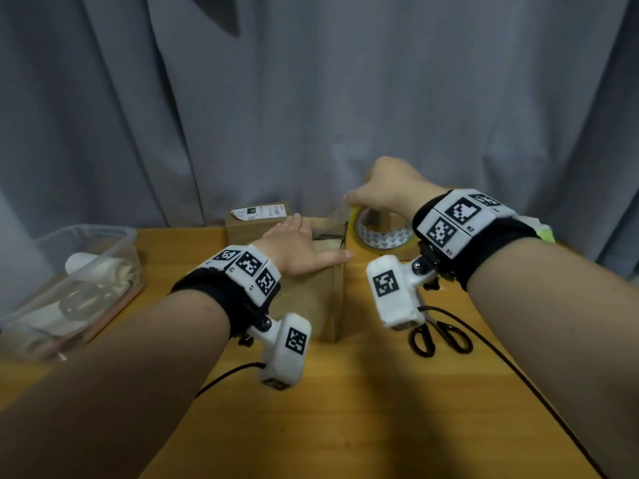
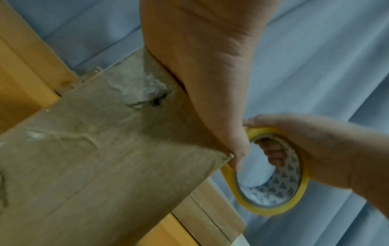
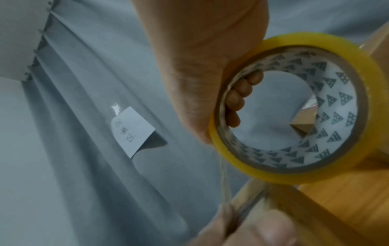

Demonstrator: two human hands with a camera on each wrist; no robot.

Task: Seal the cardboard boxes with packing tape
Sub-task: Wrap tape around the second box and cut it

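Observation:
A brown cardboard box [image 1: 320, 292] stands mid-table, old tape scraps on its side [image 2: 101, 149]. My left hand [image 1: 297, 248] lies flat on its top with straight fingers, the thumb along the right edge. My right hand [image 1: 383, 195] grips a yellow roll of packing tape [image 1: 380, 235] just right of the box, fingers curled through the core [image 3: 240, 98], thumb on the outside. A clear strip of tape [image 1: 337, 216] runs from the roll onto the box top. A second, labelled box [image 1: 256, 219] stands behind.
Black scissors [image 1: 439, 335] lie on the wooden table [image 1: 380, 409] right of the box, beside a black cable [image 1: 518, 382]. A clear plastic tub [image 1: 69, 288] with rolls sits at the left edge. A grey curtain [image 1: 311, 98] hangs close behind the table.

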